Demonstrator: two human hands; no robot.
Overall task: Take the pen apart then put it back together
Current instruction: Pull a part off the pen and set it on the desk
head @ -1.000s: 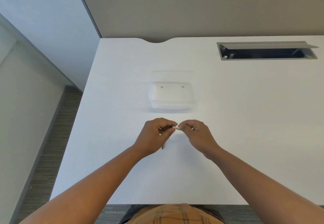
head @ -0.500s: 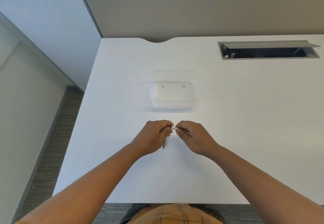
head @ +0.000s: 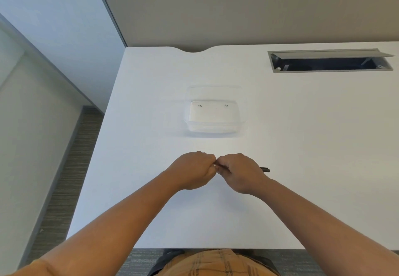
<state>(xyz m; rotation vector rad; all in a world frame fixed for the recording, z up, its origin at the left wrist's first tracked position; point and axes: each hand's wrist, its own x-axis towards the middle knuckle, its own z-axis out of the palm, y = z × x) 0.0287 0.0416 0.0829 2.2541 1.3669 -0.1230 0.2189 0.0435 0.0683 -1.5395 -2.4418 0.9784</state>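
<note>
My left hand (head: 193, 169) and my right hand (head: 240, 171) are closed and pressed together just above the white desk (head: 151, 211), fingertips meeting at the middle. They hold a dark pen (head: 265, 169) between them. Only its black end shows, sticking out to the right past my right hand. The rest of the pen is hidden inside both fists, so I cannot tell which parts are joined.
A clear plastic container (head: 212, 116) stands on the desk just beyond my hands. A grey cable hatch (head: 330, 61) with its lid raised is set into the desk at the far right. The desk's left edge drops to the carpeted floor (head: 64, 178).
My hands have come closer until they touch. The dark piece that hung below my left hand is gone from there, and a black pen end now sticks out right of my right hand.
</note>
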